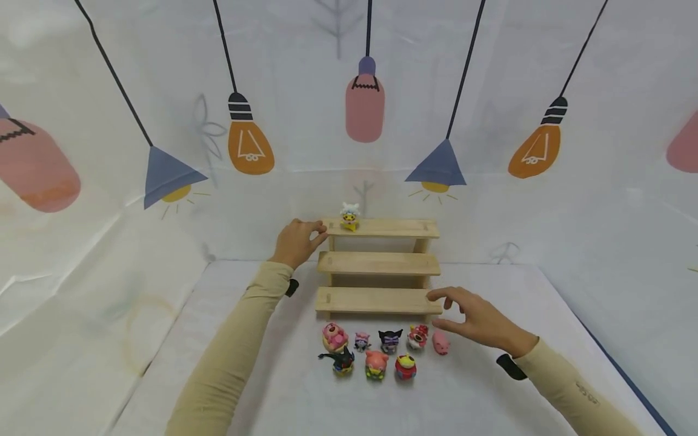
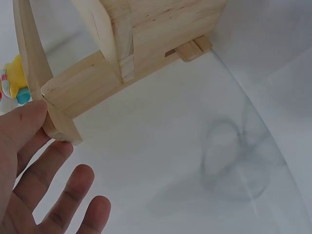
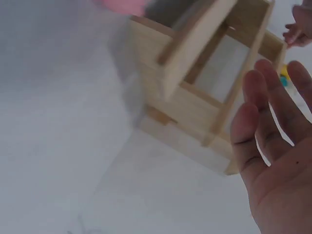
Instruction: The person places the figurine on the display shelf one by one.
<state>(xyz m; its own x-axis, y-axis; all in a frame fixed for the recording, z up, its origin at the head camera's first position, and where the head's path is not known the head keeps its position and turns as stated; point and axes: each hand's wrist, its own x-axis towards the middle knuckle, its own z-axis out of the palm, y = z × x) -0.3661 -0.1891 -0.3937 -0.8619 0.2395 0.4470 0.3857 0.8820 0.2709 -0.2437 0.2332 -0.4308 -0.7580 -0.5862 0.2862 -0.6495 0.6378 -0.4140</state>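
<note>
A three-step wooden display stand [image 1: 378, 263] is on the white table. My left hand [image 1: 299, 242] pinches the left end of its top step between thumb and index finger; the other fingers extend loosely in the left wrist view. Beside that hand on the top step stands a small yellow figurine with a white hat [image 1: 349, 217]. My right hand [image 1: 480, 318] is at the right end of the bottom step, its fingers slightly bent and holding nothing. Just under it on the table sits a pink pig figurine [image 1: 440, 343].
Several other figurines stand in two rows before the stand, among them a black one with wings [image 1: 341, 361], a pink-and-green one [image 1: 376, 364] and a red one [image 1: 406, 367]. Behind the stand hangs a white sheet [image 1: 305, 200] printed with lamps.
</note>
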